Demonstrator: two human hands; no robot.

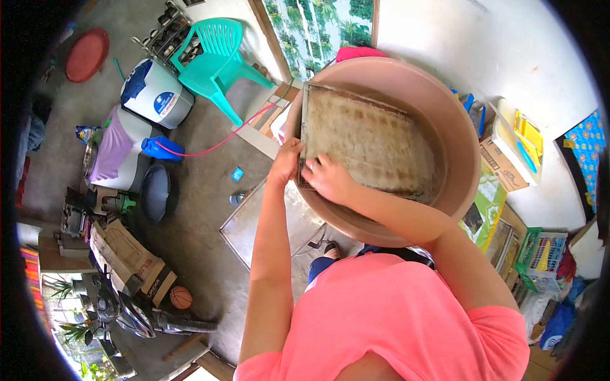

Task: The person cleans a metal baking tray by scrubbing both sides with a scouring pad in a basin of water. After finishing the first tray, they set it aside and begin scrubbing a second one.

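Note:
A large pinkish-brown plastic basin stands in front of me with murky water in it. Tilted inside is a rectangular metal baking tray, its surface browned and stained, one edge against the basin's left rim. My left hand is closed around the tray's left edge by the near corner. Close beside it, my right hand presses on the tray's near left part with bent fingers. Those fingers are slightly blurred, and whatever may be under them is hidden.
A flat metal sheet lies on the floor left of the basin. Farther left are a green plastic chair, a white washing machine, a dark tub and a basketball. Cardboard box and crate stand right.

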